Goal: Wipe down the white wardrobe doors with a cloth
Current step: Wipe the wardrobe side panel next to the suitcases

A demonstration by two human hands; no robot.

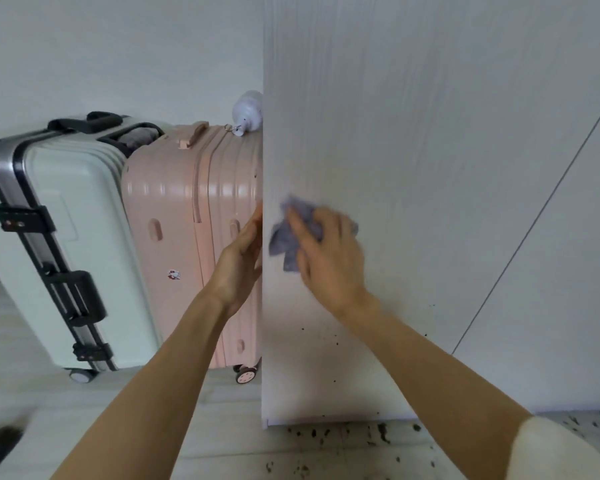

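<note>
The white wardrobe door point(395, 150) I'm cleaning fills the centre and upper right of the frame. It stands open toward me, with its free edge running straight down the middle. Its surface is pale with faint vertical streaks, clean-looking in the upper half but dotted with small dark specks point(335, 337) toward the lower part. More of the same dark flecks lie on the floor point(222, 427) under its bottom edge. A second white door panel point(568, 271) slants away at the right of the frame.

At left centre, behind the door's edge, stand two suitcases side by side. The pale green suitcase point(77, 220) has dark trim, and the pink suitcase point(187, 220) is partly hidden by the door.

My left hand point(239, 261) sits at the door's free edge in the middle of the frame, fingers extended and wrapped round it; I judge it is there to steady the door so it doesn't swing as I press. How firmly it grips I cannot tell, since the fingertips go behind the panel.

My right hand point(326, 251), just right of that, lies open and flat, palm pressing the cloth point(288, 233) against the door face. The cloth is small, grey-blue and crumpled, poking out above and left of my fingers. It sits mid-height on the door, above the specks, so the lower part looks not yet wiped.
</note>
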